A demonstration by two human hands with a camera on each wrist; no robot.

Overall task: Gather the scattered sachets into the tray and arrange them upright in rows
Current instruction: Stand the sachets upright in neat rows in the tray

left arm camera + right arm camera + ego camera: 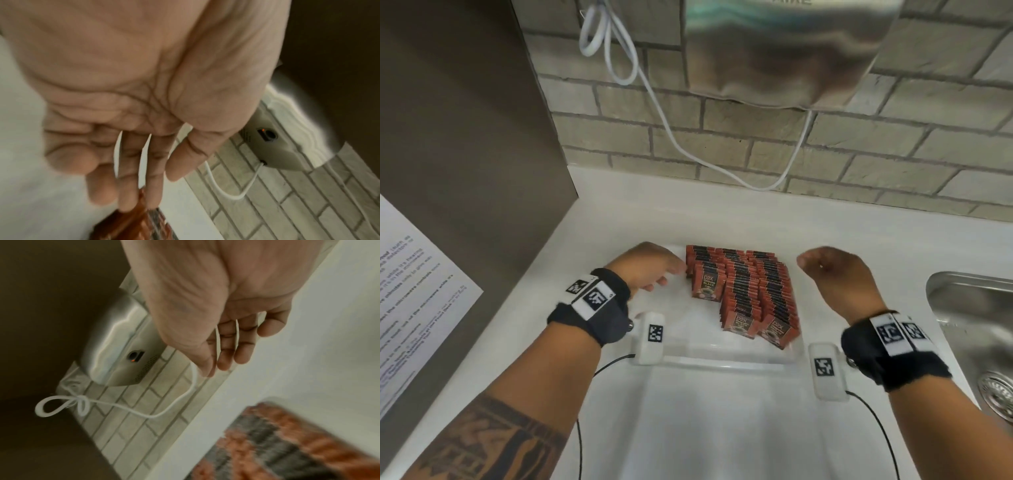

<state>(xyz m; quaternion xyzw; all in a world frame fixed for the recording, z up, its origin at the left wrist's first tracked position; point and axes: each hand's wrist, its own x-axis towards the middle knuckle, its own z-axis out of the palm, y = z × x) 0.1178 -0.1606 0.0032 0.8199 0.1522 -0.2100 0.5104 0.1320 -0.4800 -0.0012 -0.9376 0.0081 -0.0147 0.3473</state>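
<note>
This looks like a shared pantry or break-room kitchenette. A white counter (619, 219) runs along a grey brick-tiled wall (893, 154), with a stainless steel sink (969, 308) and its drain set into it at the right. A brushed-metal hand dryer (784, 48) with a looped white cord (654, 89) hangs on the wall, a printed notice (410, 281) mentioning a microwave is stuck to the brown panel (465, 137) at the left, and coffee sachets (746, 291) stand on the counter.

Your red-and-black sachets (743, 291) stood leaning upright in three close rows inside the clear tray (722, 356) on the white table, filling its right part, the left row shorter, printed fronts facing you.
</note>
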